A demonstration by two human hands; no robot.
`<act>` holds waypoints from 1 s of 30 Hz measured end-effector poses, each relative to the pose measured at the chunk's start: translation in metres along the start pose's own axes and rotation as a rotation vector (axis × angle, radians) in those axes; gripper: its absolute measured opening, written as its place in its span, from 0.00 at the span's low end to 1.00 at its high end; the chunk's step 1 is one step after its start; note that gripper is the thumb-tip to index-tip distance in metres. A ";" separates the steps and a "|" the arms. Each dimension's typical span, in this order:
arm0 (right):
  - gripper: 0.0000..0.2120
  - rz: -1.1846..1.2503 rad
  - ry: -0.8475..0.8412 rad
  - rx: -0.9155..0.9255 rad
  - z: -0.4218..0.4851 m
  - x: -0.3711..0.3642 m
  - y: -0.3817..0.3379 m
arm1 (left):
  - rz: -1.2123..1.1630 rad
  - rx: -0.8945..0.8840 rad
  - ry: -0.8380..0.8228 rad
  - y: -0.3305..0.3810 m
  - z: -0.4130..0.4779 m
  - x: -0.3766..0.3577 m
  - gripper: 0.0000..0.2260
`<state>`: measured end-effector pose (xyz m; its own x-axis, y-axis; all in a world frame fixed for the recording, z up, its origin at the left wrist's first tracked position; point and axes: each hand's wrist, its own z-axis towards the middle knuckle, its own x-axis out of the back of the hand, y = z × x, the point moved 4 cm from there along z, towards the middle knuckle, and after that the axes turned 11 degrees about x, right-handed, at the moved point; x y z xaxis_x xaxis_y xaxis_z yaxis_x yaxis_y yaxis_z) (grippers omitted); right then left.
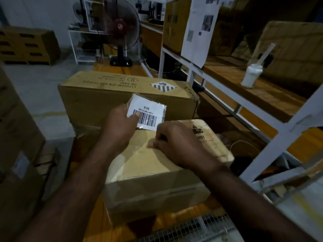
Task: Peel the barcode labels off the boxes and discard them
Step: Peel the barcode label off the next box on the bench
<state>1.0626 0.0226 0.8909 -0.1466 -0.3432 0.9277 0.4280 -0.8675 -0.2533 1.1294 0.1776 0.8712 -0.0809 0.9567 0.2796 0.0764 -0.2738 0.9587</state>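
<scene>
A white barcode label [148, 110] under clear film stands lifted off the near cardboard box [143, 163], with its lower edge still at the box top. My left hand [118, 126] pinches the label's left edge between thumb and fingers. My right hand [176, 142] rests with fingers curled on the box top just right of the label, pressing down on the clear tape there. Behind it lies a second, longer cardboard box [104, 100] with a striped hazard diamond.
A white metal shelf frame [272, 151] runs along the right, carrying a white bottle [251, 74] with a stick in it and a hanging paper sheet [201, 30]. A dark pedestal fan [120, 32] stands at the back. More cartons [15, 137] crowd the left.
</scene>
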 end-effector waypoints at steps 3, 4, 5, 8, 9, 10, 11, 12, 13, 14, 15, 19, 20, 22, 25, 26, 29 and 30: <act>0.15 0.042 -0.041 0.117 -0.041 0.000 0.004 | -0.005 -0.008 0.002 -0.002 0.001 0.000 0.09; 0.18 0.099 -0.067 0.101 -0.048 0.002 0.010 | -0.010 -0.010 -0.004 -0.001 0.002 0.000 0.09; 0.20 0.145 -0.110 0.057 -0.051 0.004 0.015 | -0.025 -0.003 -0.010 -0.002 0.002 0.000 0.09; 0.28 0.186 -0.221 -0.116 -0.035 0.005 0.014 | -0.036 0.014 -0.030 0.002 -0.001 0.000 0.12; 0.29 0.124 -0.252 -0.123 -0.025 0.003 0.007 | -0.052 0.021 -0.033 0.002 -0.001 -0.001 0.12; 0.31 0.052 -0.281 -0.112 -0.015 -0.001 0.001 | -0.060 0.029 -0.030 0.002 -0.001 -0.001 0.11; 0.33 -0.008 -0.305 -0.096 -0.009 -0.006 -0.004 | -0.054 0.034 -0.015 0.002 -0.001 -0.001 0.09; 0.35 -0.041 -0.312 -0.087 -0.009 -0.008 -0.009 | -0.029 0.034 0.009 0.003 -0.001 0.000 0.09; 0.37 -0.048 -0.319 -0.085 -0.013 -0.009 -0.011 | -0.005 0.025 0.035 0.003 -0.001 0.000 0.09; 0.38 -0.029 -0.325 -0.085 -0.022 -0.007 -0.013 | 0.015 0.015 0.049 0.004 -0.002 0.001 0.11; 0.40 -0.003 -0.346 -0.085 -0.033 -0.003 -0.015 | 0.020 0.004 0.059 0.005 -0.003 0.001 0.12; 0.43 0.027 -0.428 -0.140 -0.058 0.009 -0.020 | -0.009 0.021 0.047 0.004 -0.001 -0.001 0.09; 0.42 0.040 -0.398 -0.142 -0.049 0.008 -0.018 | -0.021 0.023 0.036 0.005 -0.001 -0.001 0.09; 0.38 0.006 -0.342 -0.124 -0.026 -0.002 -0.013 | -0.030 0.028 0.021 0.006 -0.004 0.000 0.10; 0.40 -0.040 -0.321 -0.108 -0.005 -0.014 -0.010 | -0.037 0.022 0.028 0.008 -0.009 0.002 0.11; 0.40 -0.037 -0.313 -0.101 -0.007 -0.014 -0.011 | -0.027 0.018 0.034 0.009 -0.010 0.002 0.10; 0.40 0.084 -0.332 -0.099 -0.039 0.002 -0.014 | -0.007 0.012 0.046 0.008 -0.009 0.003 0.09; 0.41 0.122 -0.352 -0.117 -0.052 0.008 -0.015 | -0.005 0.021 0.043 0.007 -0.008 0.002 0.09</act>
<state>1.0086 0.0139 0.8874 0.2230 -0.3194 0.9210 0.3156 -0.8702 -0.3782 1.1220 0.1772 0.8795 -0.1242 0.9528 0.2771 0.0966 -0.2663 0.9590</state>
